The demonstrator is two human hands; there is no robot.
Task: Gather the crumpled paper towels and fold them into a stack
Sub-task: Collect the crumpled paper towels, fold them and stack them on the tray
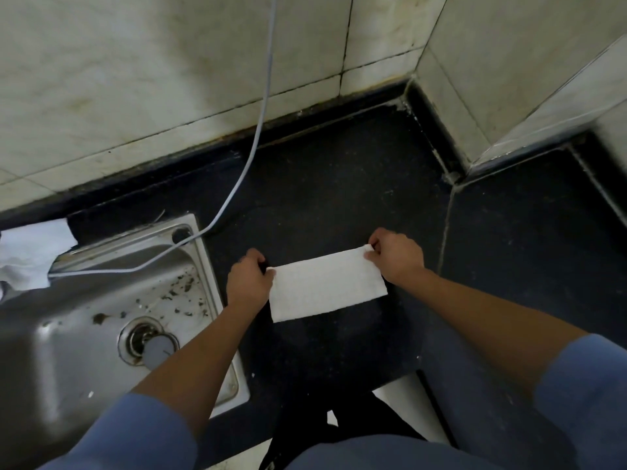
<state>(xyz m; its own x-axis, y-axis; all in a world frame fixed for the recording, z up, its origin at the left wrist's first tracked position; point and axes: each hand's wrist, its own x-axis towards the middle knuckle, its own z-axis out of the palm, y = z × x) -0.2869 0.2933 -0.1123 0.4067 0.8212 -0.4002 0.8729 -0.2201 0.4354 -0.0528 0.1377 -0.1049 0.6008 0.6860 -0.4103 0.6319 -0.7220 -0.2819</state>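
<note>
Me: Blue left sleeve (135, 432) at 7 o'clock and right sleeve (583, 395) at 4 o'clock are closest to my camera, with bare forearms reaching out from them.

Desk: And where is the towel?

Me: I see the towel (327, 284) near the middle of my view, a flat white rectangle over the dark counter (339, 184). Its long side runs from about 9 o'clock to 2 o'clock. Whether its near edge touches the counter, I cannot tell.

Desk: What are the hands doing?

Me: On the towel's left end, my left hand (249, 281) pinches the far corner with curled fingers. On the other end, my right hand (395, 257) pinches the far corner between thumb and fingers. So both are grasping the towel, and the sheet is stretched between them.

Desk: Anything else around?

Me: At 8 o'clock is a steel sink (68, 334), just beside the left hand, with dark crumbs in the basin and a drain (146, 340). From 12 o'clock a grey cable (258, 130) comes down along the tiled wall (135, 62) and crosses the sink's far rim. At 9 o'clock, by the sink's far-left corner, lies a white crumpled wad (30, 252); paper or cloth, I cannot tell.
</note>
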